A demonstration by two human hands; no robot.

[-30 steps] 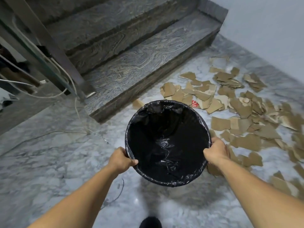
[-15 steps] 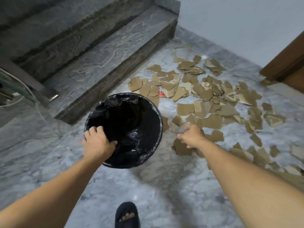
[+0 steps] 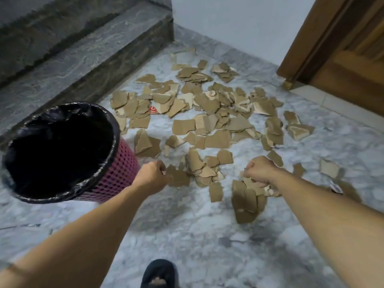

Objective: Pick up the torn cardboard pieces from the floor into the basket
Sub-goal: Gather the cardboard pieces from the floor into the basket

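Head view

Cardboard pieces (image 3: pixel 207 113): many torn brown scraps are spread over the marble floor (image 3: pixel 187 235), from the foot of the stair step (image 3: pixel 87 65) across to near the wooden door (image 3: pixel 342 48). Several overlap in loose heaps; none can be seen in the basket.

Basket (image 3: pixel 122 173): a pink mesh basket lined with a black bag (image 3: pixel 62 146) is seen at the left, tilted in the picture, its mouth toward the camera. The inside is too dark to be read.

Left hand (image 3: pixel 152 175): the fingers are curled at the edge of a flat scrap (image 3: pixel 178 177), just beside the basket wall. Whether the scrap is pinched or only touched cannot be told.

Right hand (image 3: pixel 261 170): a bundle of scraps (image 3: pixel 247 198) is gripped in the closed fingers and hangs below the fist, apparently clear of the floor.

Handling, judged: the pieces are taken to be light, thin and fairly stiff, with ragged edges. Flat single pieces are likely to cling to the smooth floor, so an edge or raised corner is best lifted first. Overlapping heaps are best gathered by the handful.

Risk, judged: loosely held pieces may slip from a full fist on the way to the basket.

Other: a dark shoe (image 3: pixel 160 273) is seen at the bottom edge.
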